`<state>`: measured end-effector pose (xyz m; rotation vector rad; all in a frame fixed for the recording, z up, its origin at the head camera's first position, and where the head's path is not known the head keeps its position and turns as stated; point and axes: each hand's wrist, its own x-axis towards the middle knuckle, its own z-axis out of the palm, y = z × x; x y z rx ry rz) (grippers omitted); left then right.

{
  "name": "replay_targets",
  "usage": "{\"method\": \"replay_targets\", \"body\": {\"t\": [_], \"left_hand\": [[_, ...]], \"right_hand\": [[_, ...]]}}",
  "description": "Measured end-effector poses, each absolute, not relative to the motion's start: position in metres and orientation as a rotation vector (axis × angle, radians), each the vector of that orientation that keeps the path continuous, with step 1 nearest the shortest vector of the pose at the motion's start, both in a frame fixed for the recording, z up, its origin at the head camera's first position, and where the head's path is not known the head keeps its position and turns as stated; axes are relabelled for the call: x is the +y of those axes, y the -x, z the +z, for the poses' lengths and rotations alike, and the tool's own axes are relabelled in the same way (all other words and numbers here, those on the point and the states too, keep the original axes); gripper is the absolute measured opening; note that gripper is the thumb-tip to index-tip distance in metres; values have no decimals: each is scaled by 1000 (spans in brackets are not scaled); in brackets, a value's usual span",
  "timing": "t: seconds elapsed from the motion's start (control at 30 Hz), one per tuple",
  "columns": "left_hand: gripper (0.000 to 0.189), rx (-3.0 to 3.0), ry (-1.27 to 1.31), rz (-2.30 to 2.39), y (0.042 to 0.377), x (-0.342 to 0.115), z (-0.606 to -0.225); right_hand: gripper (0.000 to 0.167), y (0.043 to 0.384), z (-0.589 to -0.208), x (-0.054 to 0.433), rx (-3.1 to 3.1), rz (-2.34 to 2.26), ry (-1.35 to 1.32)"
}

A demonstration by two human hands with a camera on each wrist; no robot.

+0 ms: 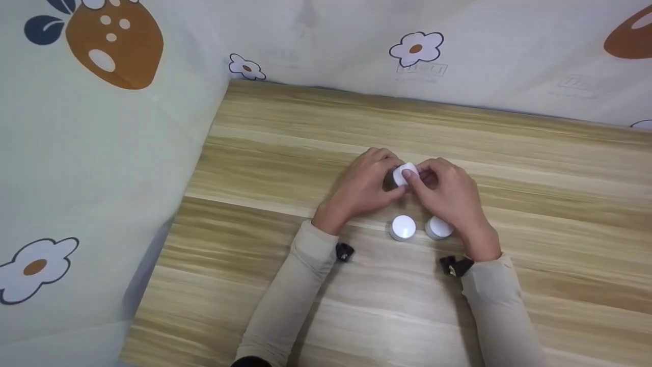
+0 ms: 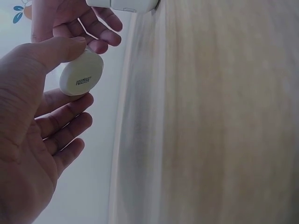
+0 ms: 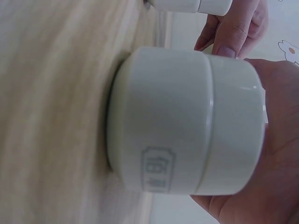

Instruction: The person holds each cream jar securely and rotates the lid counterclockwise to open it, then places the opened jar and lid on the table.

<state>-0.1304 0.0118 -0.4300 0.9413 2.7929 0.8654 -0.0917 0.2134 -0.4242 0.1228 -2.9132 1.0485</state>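
Note:
Out in front, both hands are on a small white jar [image 1: 405, 175] with a smooth lid, its dark printed code visible on the underside [image 2: 83, 80] in the left wrist view. My left hand [image 1: 364, 183] pinches its side between thumb and fingers, the lower fingers loosely bent. From the other side my right hand [image 1: 451, 191] grips it, thumb across the lid and fingers curled behind. Closer to me stand two more lidded white jars: one jar [image 1: 403, 228] between the forearms, the other jar [image 3: 163, 121] by the right wrist, with grey printed characters.
Light wood-grain table [image 1: 265, 244] lies under everything. A pale curtain [image 1: 326, 46] with flower and fruit prints hangs along its back and left edges. Black wrist-worn devices [image 1: 345, 252] show at both cuffs.

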Motion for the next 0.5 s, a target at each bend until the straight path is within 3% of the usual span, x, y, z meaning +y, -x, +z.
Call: {"method": "replay_targets", "body": {"t": [0.5], "left_hand": [[42,2778,-932,866,130,12,-430]], "right_hand": [[47,89,-423,211,-2909,1058,-111]]}}
